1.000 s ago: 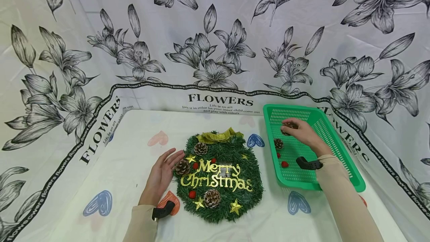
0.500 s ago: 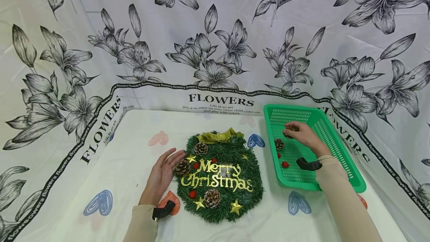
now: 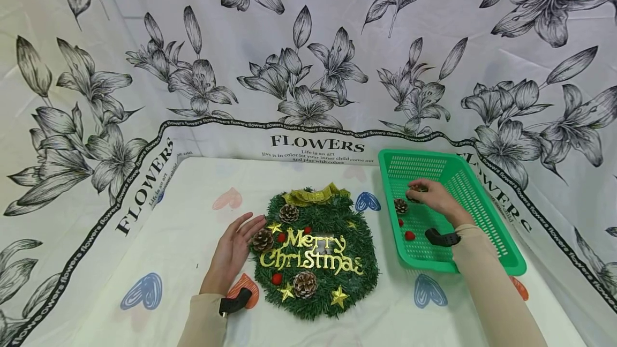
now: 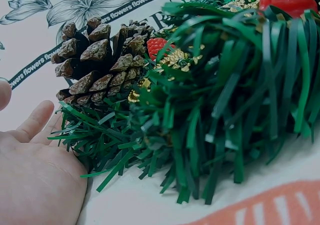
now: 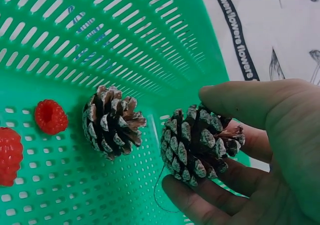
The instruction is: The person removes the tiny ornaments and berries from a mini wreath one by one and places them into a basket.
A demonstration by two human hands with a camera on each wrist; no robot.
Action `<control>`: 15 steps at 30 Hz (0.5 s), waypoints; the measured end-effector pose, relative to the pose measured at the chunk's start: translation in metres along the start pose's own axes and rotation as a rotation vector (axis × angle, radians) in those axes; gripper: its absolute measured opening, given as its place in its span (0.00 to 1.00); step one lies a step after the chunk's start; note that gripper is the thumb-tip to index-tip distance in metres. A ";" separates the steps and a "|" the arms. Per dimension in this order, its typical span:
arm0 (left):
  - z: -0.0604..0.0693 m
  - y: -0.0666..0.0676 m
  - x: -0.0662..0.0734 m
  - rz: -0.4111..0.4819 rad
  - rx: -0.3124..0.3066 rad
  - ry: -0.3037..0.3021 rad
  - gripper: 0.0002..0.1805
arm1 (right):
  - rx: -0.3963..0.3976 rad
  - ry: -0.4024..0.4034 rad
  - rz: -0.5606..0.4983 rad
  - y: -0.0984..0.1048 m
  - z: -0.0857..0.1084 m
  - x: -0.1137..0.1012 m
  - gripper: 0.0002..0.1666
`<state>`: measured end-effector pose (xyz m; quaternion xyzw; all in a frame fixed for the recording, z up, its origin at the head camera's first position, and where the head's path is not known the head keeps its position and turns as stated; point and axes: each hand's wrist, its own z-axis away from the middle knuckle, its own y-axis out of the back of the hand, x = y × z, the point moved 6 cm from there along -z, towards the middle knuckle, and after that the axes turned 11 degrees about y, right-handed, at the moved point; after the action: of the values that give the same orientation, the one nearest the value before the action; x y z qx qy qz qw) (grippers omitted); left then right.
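In the head view, my left hand (image 3: 233,253) lies palm up with extended fingers at the left edge of a green Christmas wreath (image 3: 359,277). Its fingertips are close to a pine cone (image 4: 102,65) on the wreath; whether they touch it I cannot tell. Over at the right, my right hand (image 3: 436,197) reaches inside a green plastic basket (image 3: 402,261). Thumb and fingers hold a pine cone (image 5: 197,145), partly hidden from above by the hand. A second loose pine cone (image 5: 112,122) lies beside it, near two red berries, one a red berry (image 5: 51,117).
Gold "Merry Christmas" lettering (image 3: 310,262) crosses the wreath, with a gold ribbon bow (image 3: 315,196) at its top. More pine cones, gold stars and red berries sit on it. A white cloth with printed hearts covers the table; a flowered curtain (image 3: 318,84) stands behind.
My right hand has shifted slightly right and down within the basket, with the pine cone in its fingers. The left hand and the wreath have stayed in place.
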<state>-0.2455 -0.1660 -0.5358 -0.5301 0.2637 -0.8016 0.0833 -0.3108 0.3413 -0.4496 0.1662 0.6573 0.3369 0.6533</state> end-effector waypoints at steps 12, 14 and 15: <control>0.000 -0.001 0.000 0.008 0.008 0.004 0.35 | -0.058 -0.009 0.035 -0.005 0.000 0.000 0.32; 0.000 -0.001 0.000 0.006 0.009 0.003 0.35 | -0.072 -0.015 0.048 -0.006 0.000 0.000 0.32; 0.000 -0.001 0.000 0.006 0.009 0.005 0.35 | -0.079 -0.018 0.054 -0.006 0.000 0.000 0.32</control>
<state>-0.2454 -0.1657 -0.5350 -0.5270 0.2618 -0.8038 0.0876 -0.3092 0.3368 -0.4532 0.1607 0.6330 0.3787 0.6559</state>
